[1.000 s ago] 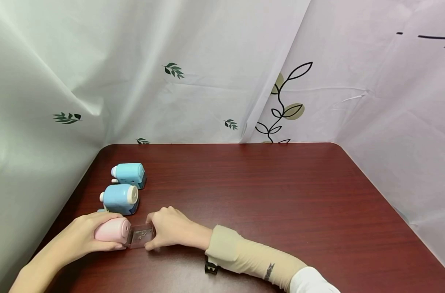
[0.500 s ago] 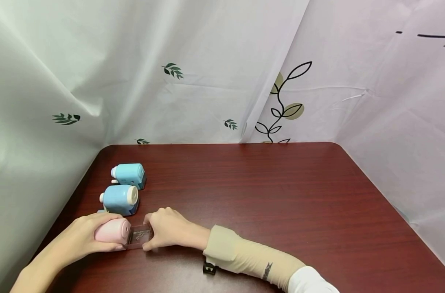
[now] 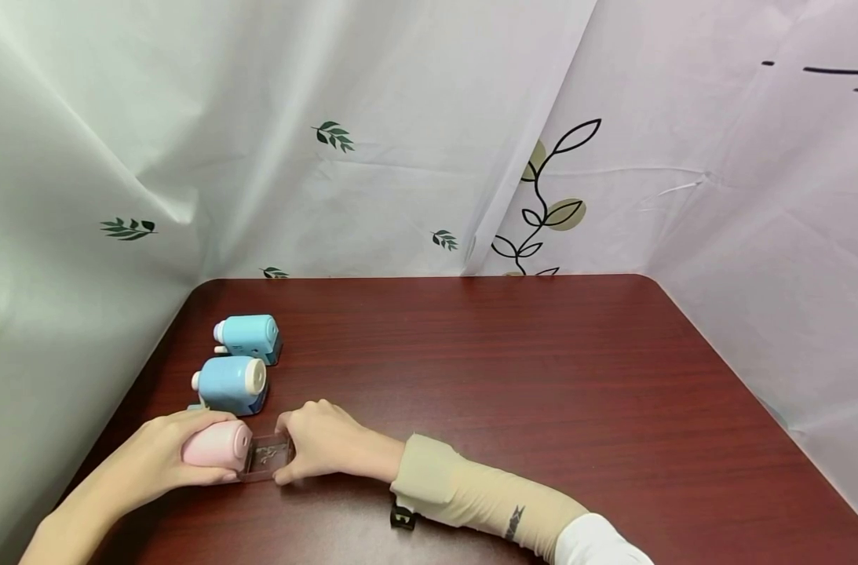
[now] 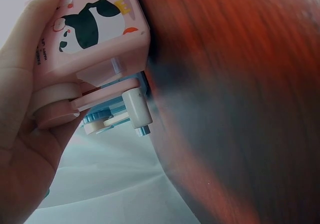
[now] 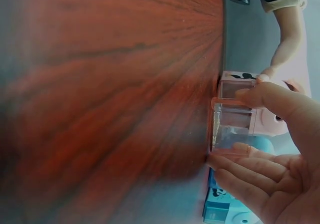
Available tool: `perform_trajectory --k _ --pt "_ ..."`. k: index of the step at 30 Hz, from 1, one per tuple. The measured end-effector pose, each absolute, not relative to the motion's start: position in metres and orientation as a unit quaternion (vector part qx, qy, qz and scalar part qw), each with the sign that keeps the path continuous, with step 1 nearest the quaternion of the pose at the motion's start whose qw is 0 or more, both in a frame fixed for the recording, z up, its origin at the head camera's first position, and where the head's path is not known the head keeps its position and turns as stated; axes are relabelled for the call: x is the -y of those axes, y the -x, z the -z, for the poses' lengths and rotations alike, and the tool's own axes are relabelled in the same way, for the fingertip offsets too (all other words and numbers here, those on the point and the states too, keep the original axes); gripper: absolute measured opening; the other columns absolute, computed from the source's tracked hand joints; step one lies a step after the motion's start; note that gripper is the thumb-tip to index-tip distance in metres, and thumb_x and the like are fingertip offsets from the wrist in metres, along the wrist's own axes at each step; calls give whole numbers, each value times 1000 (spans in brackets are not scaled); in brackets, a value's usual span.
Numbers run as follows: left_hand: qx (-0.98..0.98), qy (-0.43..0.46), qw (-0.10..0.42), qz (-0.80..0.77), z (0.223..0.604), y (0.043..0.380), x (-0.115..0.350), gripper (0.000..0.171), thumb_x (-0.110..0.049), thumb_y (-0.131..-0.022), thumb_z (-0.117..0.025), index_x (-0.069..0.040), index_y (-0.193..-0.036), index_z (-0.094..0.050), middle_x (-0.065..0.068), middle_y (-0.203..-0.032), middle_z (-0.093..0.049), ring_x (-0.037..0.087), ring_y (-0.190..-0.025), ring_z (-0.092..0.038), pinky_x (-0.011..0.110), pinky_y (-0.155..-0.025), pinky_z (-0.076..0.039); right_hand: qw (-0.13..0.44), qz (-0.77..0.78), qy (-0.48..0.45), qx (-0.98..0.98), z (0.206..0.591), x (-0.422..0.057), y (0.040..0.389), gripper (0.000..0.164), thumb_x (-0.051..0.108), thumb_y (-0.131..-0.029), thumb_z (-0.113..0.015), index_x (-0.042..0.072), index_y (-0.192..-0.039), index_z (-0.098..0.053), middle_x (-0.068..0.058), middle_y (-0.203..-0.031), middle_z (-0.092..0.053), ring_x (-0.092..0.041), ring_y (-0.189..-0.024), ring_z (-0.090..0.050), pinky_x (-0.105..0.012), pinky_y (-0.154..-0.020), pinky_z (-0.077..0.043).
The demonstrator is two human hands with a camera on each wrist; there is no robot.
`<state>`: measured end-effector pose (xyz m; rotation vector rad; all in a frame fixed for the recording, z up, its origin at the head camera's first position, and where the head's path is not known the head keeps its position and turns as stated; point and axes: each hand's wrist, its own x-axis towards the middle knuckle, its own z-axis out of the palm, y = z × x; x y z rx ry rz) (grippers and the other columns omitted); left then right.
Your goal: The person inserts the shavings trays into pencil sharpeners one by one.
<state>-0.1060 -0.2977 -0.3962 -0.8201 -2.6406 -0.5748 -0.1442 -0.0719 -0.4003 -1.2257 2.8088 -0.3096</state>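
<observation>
A pink crank pencil sharpener (image 3: 215, 445) lies at the table's left side, with my left hand (image 3: 162, 457) gripping its body. Its panda print (image 4: 92, 27) and crank handle (image 4: 137, 108) show in the left wrist view. From the sharpener's right end a clear pinkish shavings drawer (image 3: 269, 455) sticks out. My right hand (image 3: 327, 441) pinches the drawer's outer end, thumb on one side wall and fingers on the other. In the right wrist view, some grey shavings (image 5: 216, 124) show inside the drawer, which sits close over the tabletop.
Behind the pink sharpener stand two blue crank sharpeners, a nearer one (image 3: 225, 382) with a cream ring and a farther one (image 3: 250, 333). White patterned curtains (image 3: 400, 173) hang around the dark red wooden table (image 3: 513, 377).
My right hand has shifted slightly left, and the drawer sits a little farther into the pink sharpener. My left hand and the blue sharpeners have stayed in place.
</observation>
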Motion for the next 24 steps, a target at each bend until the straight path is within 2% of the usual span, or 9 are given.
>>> perform_trajectory --k 16,24 --pt "922 287 163 201 397 106 298 56 -49 -51 -82 -25 -97 -62 -11 -86 -57 3 -70 -48 23 -54 -42 21 111 402 -908 402 72 146 42 52 -61 -75 27 -93 -62 20 -60 -48 3 -50 -41 -14 -48 -40" --pt "928 275 145 208 397 105 297 56 -50 -52 -81 -26 -98 -62 -10 -86 -57 3 -70 -47 24 -53 -42 32 118 398 -909 401 72 148 42 51 -62 -75 27 -95 -62 19 -61 -48 3 -50 -41 -13 -48 -39"
